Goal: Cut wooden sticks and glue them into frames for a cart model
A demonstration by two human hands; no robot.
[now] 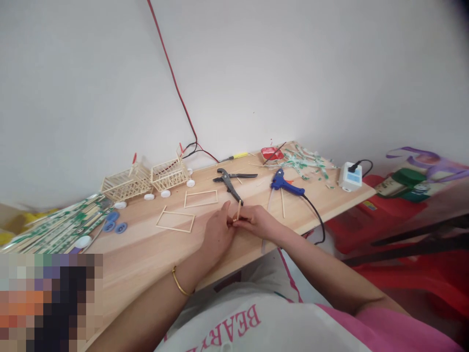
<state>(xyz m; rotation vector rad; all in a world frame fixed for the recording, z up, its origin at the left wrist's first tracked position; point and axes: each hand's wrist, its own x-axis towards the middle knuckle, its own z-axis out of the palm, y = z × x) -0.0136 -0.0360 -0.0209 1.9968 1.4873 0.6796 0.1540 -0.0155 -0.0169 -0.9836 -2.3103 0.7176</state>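
Observation:
My left hand (217, 230) and my right hand (256, 221) meet over the front edge of the wooden table (146, 254). Both pinch a short thin wooden stick (239, 210) that stands nearly upright between their fingertips. A gold bangle (180, 283) circles my left wrist. Just behind the hands lie black pliers (229, 182) and a blue glue gun (283, 184).
Two stick rectangles (176, 220) (201, 198) lie flat left of the hands. Two small stick carts (126, 183) (169, 173) stand near the wall with white caps (165, 193). Blue caps (120, 227), stick packets (54, 230), a power strip (351, 177), a red dish (271, 153) and red wire (176, 88) are around.

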